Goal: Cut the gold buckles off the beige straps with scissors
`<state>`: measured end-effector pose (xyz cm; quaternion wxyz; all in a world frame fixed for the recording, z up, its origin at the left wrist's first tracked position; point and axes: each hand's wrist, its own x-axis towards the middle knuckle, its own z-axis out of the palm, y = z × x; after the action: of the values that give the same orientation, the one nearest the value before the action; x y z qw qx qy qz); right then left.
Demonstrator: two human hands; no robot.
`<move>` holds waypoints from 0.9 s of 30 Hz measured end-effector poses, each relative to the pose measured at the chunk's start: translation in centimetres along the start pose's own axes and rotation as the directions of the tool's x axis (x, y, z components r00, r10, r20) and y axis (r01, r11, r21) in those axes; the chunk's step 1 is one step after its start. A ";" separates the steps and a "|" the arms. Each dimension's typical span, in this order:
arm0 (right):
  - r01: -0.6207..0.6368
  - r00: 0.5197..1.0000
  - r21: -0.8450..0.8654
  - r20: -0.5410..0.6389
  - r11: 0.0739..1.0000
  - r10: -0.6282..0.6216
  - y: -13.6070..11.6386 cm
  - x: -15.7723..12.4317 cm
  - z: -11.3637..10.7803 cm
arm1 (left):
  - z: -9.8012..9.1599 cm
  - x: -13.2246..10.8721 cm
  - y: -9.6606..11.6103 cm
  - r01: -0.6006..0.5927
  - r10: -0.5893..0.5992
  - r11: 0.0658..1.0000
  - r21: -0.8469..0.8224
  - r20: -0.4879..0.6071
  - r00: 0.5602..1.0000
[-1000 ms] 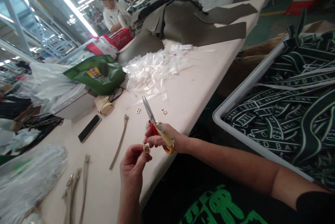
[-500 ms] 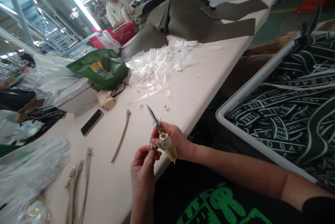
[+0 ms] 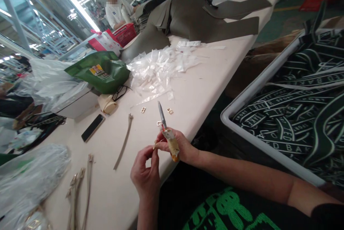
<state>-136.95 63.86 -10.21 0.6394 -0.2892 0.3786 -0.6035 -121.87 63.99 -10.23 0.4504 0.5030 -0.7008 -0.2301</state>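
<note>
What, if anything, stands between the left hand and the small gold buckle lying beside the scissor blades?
Only the right hand, gripping the scissors: its fingertips sit between the left hand and the buckle. Nothing else visible intervenes.

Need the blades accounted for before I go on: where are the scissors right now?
Head view, lower centre: the scissors sit in the right hand at the near edge of the table, blades pointing up and away, beside the left hand.
</note>
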 end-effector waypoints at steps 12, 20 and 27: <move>0.171 0.965 -0.314 -0.137 0.934 -0.223 0.8 -3.3 -6.8 | 1.3 5.7 -2.3 0.312 -0.314 0.949 0.036 0.096 0.945; 0.010 0.829 -0.672 -0.408 0.740 -0.382 3.0 -9.0 -15.8 | 4.6 10.7 -4.6 0.516 -0.493 0.854 -0.061 0.222 0.841; -0.156 0.808 -0.756 -0.468 0.635 -0.359 7.1 -6.2 -21.7 | 5.3 11.9 -6.1 0.430 -0.425 0.903 0.011 0.186 0.886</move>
<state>-151.03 72.65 -27.07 0.2708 -0.3555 0.7550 -0.4799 -124.49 50.09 -12.82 0.3297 0.6147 -0.6078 -0.3794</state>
